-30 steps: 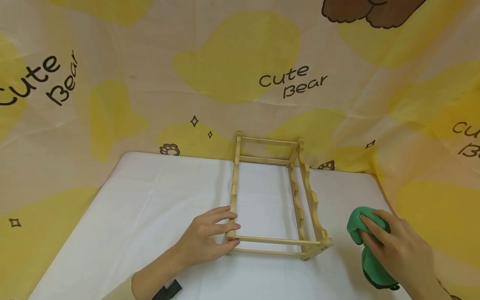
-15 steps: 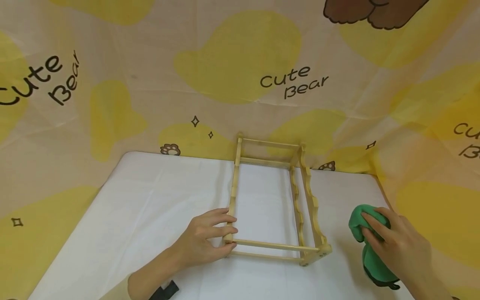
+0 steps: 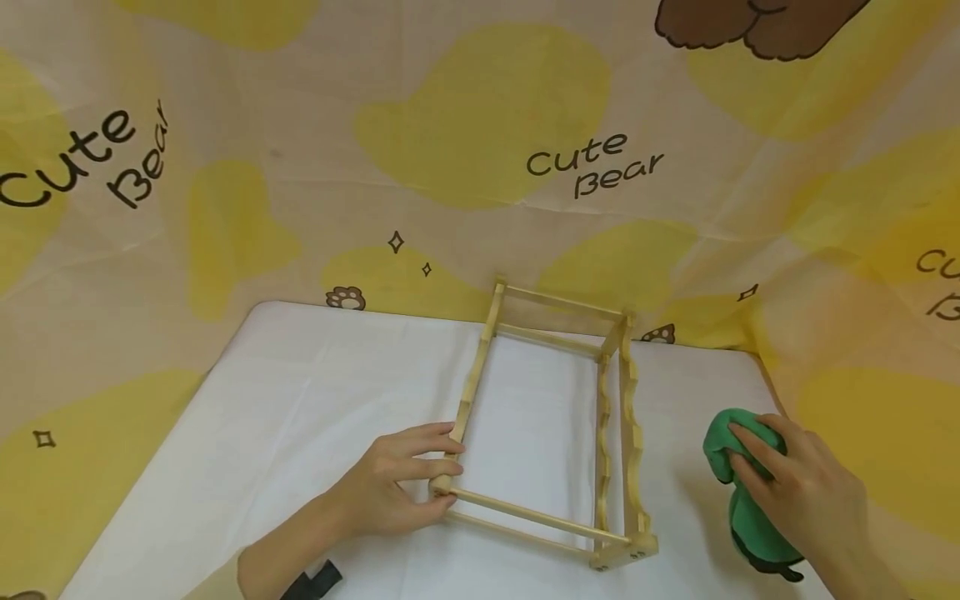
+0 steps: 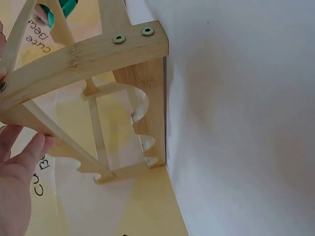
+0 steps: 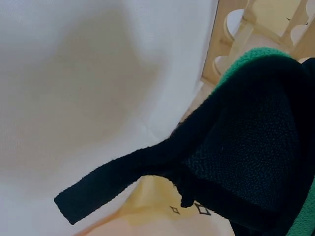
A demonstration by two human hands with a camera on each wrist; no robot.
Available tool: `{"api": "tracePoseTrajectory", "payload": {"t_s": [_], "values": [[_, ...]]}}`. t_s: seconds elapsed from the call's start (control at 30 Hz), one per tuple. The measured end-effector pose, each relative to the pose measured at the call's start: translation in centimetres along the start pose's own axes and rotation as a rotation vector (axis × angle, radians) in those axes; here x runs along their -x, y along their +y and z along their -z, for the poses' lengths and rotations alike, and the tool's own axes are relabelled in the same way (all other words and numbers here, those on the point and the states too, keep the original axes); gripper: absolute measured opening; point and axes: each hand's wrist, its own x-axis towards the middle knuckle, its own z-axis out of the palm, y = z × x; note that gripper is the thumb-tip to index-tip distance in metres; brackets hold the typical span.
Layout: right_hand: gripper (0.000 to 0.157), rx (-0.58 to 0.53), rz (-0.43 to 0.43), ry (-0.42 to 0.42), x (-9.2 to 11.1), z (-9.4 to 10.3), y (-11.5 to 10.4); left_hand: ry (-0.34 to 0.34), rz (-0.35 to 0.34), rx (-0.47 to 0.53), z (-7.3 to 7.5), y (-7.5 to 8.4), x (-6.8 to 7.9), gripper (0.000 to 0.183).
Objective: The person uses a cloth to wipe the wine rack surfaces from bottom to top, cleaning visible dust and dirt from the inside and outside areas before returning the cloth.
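Observation:
A light wooden rack (image 3: 633, 433) with scalloped side rails stands on the white table, its far end near the patterned backdrop. My left hand (image 3: 390, 483) grips its near left corner, with the thumb in front and the fingers over the side rail. In the left wrist view the fingers (image 4: 29, 157) press on a scalloped rail, and bolt heads show on the end bar (image 4: 88, 59). At the right, my right hand (image 3: 810, 492) grips a bunched green cloth (image 3: 757, 533) with dark trim. Its black fuzzy side and a black strap (image 5: 103, 189) show in the right wrist view.
A white cover lies over the table (image 3: 337, 400). Behind and at both sides hangs a yellow and beige bear-print cloth (image 3: 450, 125). A dark strap piece (image 3: 313, 581) shows under my left forearm.
The rack has turned clockwise as seen from above, its near right corner coming closer to me. My left hand has shifted slightly left with it. The right hand and green cloth hardly move.

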Motion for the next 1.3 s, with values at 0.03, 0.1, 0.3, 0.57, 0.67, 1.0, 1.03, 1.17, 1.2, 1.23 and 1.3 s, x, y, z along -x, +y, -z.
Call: {"api": "tracePoseTrajectory", "payload": {"t_s": [0.03,0.1,0.3,0.57,0.67,1.0,1.03,1.17,1.2,1.23,1.3], "values": [[0.073,0.002,-0.003,-0.006,0.0,0.0,0.0,0.002,-0.006,0.008,0.1,-0.1,0.0,0.038],[0.074,0.005,-0.007,-0.019,0.0,0.0,0.0,0.002,-0.014,0.029,0.2,-0.5,0.1,0.039],[0.076,0.004,-0.011,-0.04,0.1,0.0,0.2,0.013,-0.012,0.111,0.6,-1.4,0.1,0.046],[0.076,0.004,-0.009,-0.033,-0.1,-0.2,0.3,0.008,0.033,0.176,0.9,-2.6,-0.3,0.051],[0.075,0.001,-0.01,-0.029,-0.1,-0.3,0.3,0.006,0.105,0.197,1.1,-3.0,-0.2,0.05],[0.073,0.008,-0.021,-0.023,-0.1,-0.5,0.3,-0.009,0.222,0.224,2.0,-4.1,-0.5,0.043],[0.073,0.009,-0.022,-0.023,-0.1,-0.4,0.3,-0.006,0.24,0.23,2.1,-4.2,-0.6,0.042],[0.074,0.011,-0.021,-0.028,0.0,-0.4,0.4,0.012,0.318,0.265,2.4,-4.7,-0.7,0.04],[0.074,0.011,-0.019,-0.03,0.0,-0.4,0.4,0.016,0.338,0.275,2.5,-4.8,-0.8,0.04],[0.075,0.009,-0.019,-0.032,0.0,-0.4,0.4,0.018,0.35,0.282,2.5,-4.9,-0.8,0.04],[0.075,0.005,-0.017,-0.038,0.1,-0.5,0.4,0.019,0.371,0.295,2.6,-5.0,-0.9,0.041]]}}
